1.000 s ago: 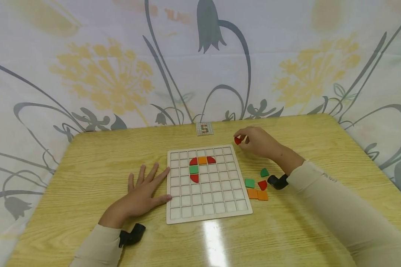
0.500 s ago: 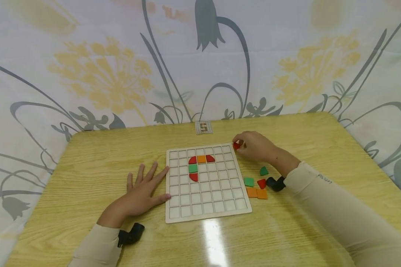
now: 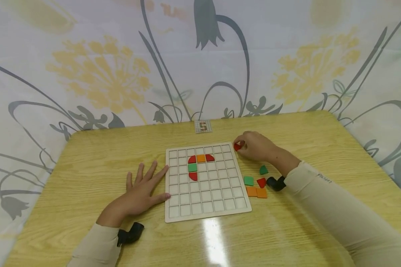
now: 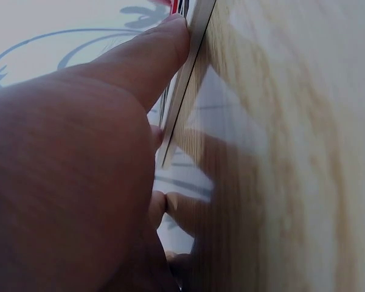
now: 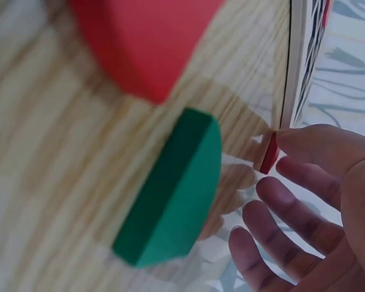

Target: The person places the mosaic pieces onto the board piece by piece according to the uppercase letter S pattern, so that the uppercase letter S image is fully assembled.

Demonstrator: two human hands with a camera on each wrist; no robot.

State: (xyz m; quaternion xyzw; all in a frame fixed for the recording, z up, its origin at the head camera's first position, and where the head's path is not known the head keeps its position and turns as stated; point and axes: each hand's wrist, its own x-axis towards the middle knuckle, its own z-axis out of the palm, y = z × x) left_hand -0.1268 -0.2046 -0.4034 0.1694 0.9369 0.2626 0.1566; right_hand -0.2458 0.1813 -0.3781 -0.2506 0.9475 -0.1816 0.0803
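Note:
My right hand (image 3: 256,146) pinches a red quarter-round tile (image 3: 237,147) just off the far right corner of the gridded board (image 3: 217,204). In the right wrist view the thumb and index finger hold that tile (image 5: 269,153) low over the table, by the board's edge. My left hand (image 3: 137,198) lies spread on the table, its index finger and thumb touching the board's left edge. On the grid sit an orange square (image 3: 201,158), a green square (image 3: 192,167) and red quarter-round tiles (image 3: 193,176), forming a hooked line.
Right of the board lie a green square (image 3: 248,181), a green quarter-round tile (image 3: 263,170), a red one (image 3: 261,183) and two orange squares (image 3: 256,192). A small pattern card (image 3: 203,126) lies behind the board, near the flowered backdrop (image 3: 173,55).
My right hand has come slightly nearer and lower with the red tile, to beside the board's corner. It barely moves in the last half second. The left hand stays put.

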